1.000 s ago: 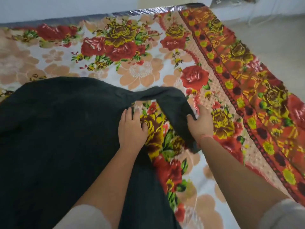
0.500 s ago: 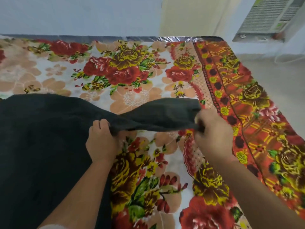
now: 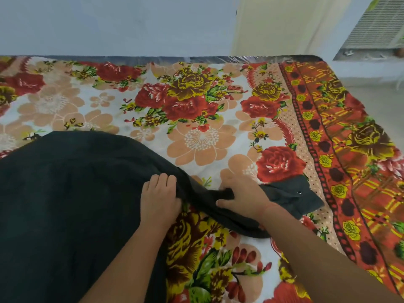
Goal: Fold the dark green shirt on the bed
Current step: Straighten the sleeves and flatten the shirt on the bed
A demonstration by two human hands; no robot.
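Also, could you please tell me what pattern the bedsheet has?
The bedsheet is floral: red, yellow and peach flowers on white, with an orange-red border, seen in the head view.

No readable text, label, brand or number shows anywhere — only floral patterns, plain cloth.

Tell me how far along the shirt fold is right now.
Early stage. Done: the dark green shirt is spread on the floral bedsheet. In hand: the left hand pins the shirt's edge while the right hand grips the sleeve, laid out toward the sheet's border. Left: no fold visible yet; sleeve and body need folding.
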